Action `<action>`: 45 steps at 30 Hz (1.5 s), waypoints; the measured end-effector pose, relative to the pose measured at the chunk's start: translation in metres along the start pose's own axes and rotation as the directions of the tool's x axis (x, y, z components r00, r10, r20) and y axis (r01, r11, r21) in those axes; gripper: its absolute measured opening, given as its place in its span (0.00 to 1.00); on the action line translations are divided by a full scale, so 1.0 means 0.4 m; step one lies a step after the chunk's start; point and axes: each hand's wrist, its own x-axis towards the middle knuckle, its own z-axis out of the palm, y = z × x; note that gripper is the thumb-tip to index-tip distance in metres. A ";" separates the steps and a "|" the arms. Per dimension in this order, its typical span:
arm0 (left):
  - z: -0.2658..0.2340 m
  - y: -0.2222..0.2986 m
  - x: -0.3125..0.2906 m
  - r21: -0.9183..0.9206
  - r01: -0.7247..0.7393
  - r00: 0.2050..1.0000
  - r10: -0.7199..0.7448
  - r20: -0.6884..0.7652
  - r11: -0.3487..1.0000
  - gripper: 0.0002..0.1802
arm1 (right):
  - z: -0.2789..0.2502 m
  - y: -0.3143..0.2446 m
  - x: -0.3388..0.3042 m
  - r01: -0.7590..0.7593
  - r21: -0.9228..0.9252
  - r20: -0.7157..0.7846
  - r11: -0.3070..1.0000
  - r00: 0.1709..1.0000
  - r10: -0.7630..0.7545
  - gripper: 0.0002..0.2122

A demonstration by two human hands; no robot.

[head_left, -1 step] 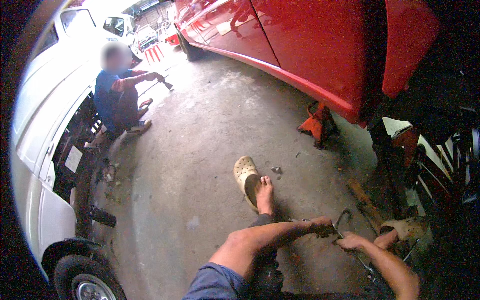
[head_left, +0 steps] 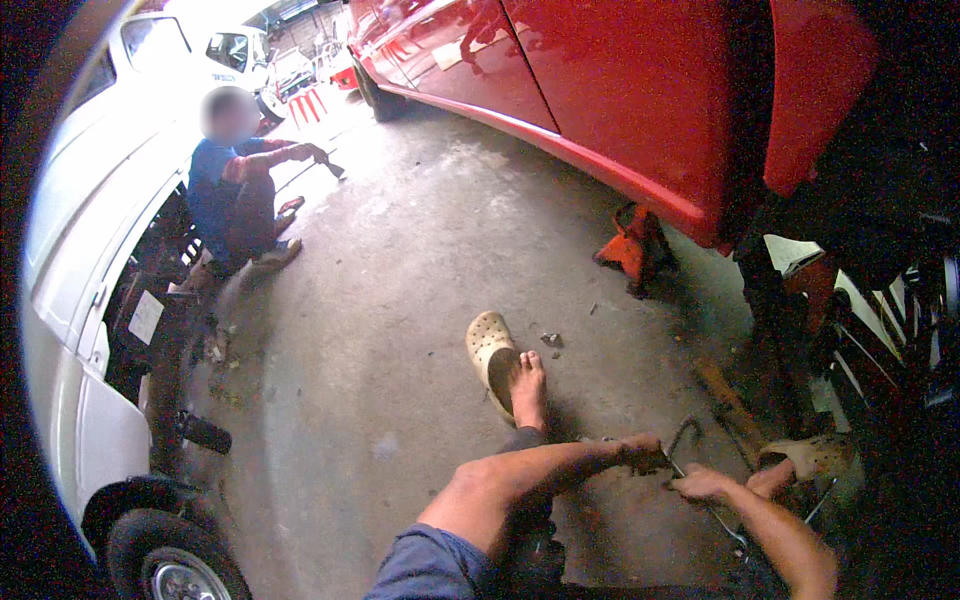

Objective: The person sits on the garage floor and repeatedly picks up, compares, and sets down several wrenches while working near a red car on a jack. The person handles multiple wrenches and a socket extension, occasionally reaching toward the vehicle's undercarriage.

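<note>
My left hand (head_left: 640,450) is closed at the lower right, its fingers around a small dark part that I cannot make out. Just right of it, my right hand (head_left: 703,484) grips a thin metal rod (head_left: 725,523). The rod slants from beside my left fingers down past my right hand. Behind both hands curves a dark hook-shaped piece (head_left: 688,432), whose lower end is hidden. One bare foot (head_left: 529,390) rests partly on a beige clog (head_left: 488,345). Another beige clog (head_left: 825,458) is by my other foot, beyond the right hand.
A raised red vehicle (head_left: 630,90) stands ahead, with an orange jack stand (head_left: 627,250) near its sill. A wooden strip (head_left: 730,400) lies right of centre. On the left are a white van (head_left: 75,300), its wheel (head_left: 175,560), and a squatting person (head_left: 232,190) holding a tool.
</note>
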 end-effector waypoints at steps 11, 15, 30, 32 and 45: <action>-0.009 -0.001 0.021 -0.025 -0.007 1.000 0.007 0.004 1.000 0.14 | 0.023 0.016 -0.008 0.109 0.146 -0.121 0.983 0.988 -0.091 0.18; -0.007 0.007 0.031 -0.035 -0.003 1.000 0.003 0.008 0.999 0.14 | 0.019 0.023 -0.046 0.002 0.118 -0.023 0.993 1.000 0.001 0.18; -0.045 0.010 0.055 -0.104 0.017 0.999 -0.013 0.044 0.994 0.14 | -0.069 -0.092 -0.093 0.284 -0.038 0.188 0.958 0.944 -0.273 0.24; -0.061 -0.015 0.029 -0.118 0.057 0.998 -0.052 0.047 0.991 0.14 | -0.070 -0.127 -0.074 0.462 -0.059 0.201 0.885 0.874 -0.443 0.25; -0.053 -0.149 -0.182 -0.081 0.528 0.849 -0.523 0.076 0.845 0.14 | -0.078 0.197 -0.005 -0.121 -0.556 0.052 0.822 0.982 0.180 0.15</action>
